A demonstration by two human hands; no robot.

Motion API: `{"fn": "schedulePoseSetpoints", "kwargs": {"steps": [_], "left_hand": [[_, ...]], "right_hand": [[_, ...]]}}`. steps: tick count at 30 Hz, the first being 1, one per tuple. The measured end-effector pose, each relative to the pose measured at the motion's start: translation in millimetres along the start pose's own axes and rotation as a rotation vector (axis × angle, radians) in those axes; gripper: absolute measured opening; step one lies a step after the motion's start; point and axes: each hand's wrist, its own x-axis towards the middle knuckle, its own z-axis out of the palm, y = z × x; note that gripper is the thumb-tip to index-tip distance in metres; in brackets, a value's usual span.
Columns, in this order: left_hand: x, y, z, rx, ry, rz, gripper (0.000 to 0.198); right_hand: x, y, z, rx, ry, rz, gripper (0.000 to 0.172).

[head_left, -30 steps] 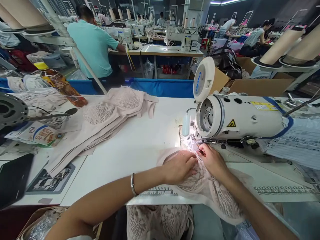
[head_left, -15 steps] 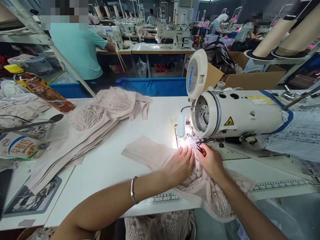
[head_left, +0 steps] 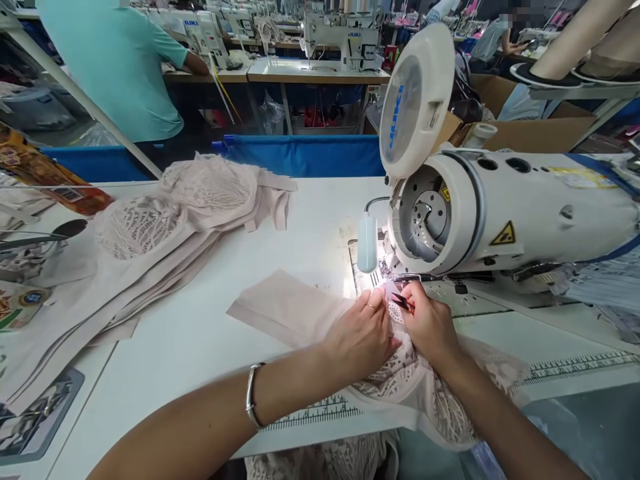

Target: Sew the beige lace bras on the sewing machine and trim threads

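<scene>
A pale pink lace bra (head_left: 423, 393) lies under both hands at the front of the sewing machine (head_left: 540, 213), with one sheer wing (head_left: 285, 307) spread to the left. My left hand (head_left: 363, 330) is closed on the bra, its fingertips pressed together beside the lit needle plate (head_left: 354, 267). In my right hand (head_left: 430, 327) are small thread snips (head_left: 403, 303) with dark blades and a reddish handle. Their blades point left toward the left fingertips, over the fabric. The fabric edge under the fingers is partly hidden and washed out by the lamp.
A stack of matching bras (head_left: 170, 220) lies on the left of the white table (head_left: 175, 360). Behind it are a drink bottle (head_left: 75, 190) and a carton (head_left: 20, 303). A ruler strip (head_left: 320, 413) runs along the front edge. A co-worker in a turquoise shirt (head_left: 110, 73) sits beyond.
The view has tilted down and come closer to the machine. Both hands stay at the needle area, with the snips still in the right hand and the bra under the left.
</scene>
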Motion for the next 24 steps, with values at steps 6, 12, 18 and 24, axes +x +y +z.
{"fn": "schedulePoseSetpoints", "kwargs": {"steps": [6, 12, 18, 24], "left_hand": [[3, -6, 1.4, -0.120, -0.034, 0.041, 0.047], [4, -12, 0.9, -0.310, -0.072, -0.001, 0.039], [3, -17, -2.3, -0.329, -0.129, -0.030, 0.043], [4, -17, -3.1, -0.331, -0.118, -0.028, 0.046]], "right_hand": [[-2, -4, 4, -0.076, 0.049, -0.138, 0.011], [0, -3, 1, -0.077, -0.013, -0.221, 0.020], [-5, -7, -8, -0.103, 0.074, -0.317, 0.022], [-10, -6, -7, -0.117, 0.076, -0.314, 0.026]]}}
